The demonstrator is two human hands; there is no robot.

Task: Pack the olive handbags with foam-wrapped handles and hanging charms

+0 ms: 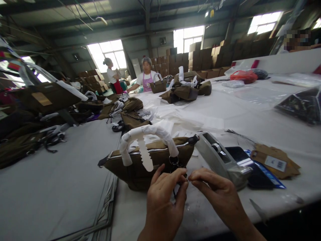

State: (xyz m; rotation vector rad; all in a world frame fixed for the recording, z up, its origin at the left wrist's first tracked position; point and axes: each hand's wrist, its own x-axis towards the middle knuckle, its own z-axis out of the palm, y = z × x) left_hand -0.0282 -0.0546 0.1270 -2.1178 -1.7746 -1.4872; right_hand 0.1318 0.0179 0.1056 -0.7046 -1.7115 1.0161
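An olive-brown handbag (140, 172) stands upright on the white table, its silver zip running along the top. White wrapping covers its arched handle (150, 129), and a notched white paper strip (146, 155) hangs from it. Below the handle's right end is a dark metal ring (173, 160) with black pieces hanging from it. Close in front of these, my left hand (167, 197) has thumb and fingers pinched together; what lies between them is hidden. Just right of it, my right hand (218, 189) also pinches, fingertips nearly meeting the left's. Anything it holds is too small to tell.
Right of the bag sits a grey tape dispenser (218, 157). Beyond it lie a dark phone-like slab (250, 167), brown tags (273, 160) and thin black strings (238, 134). Scissor-like metal (258, 209) rests near the front edge. More bags (185, 88) and a co-worker (146, 78) are farther back.
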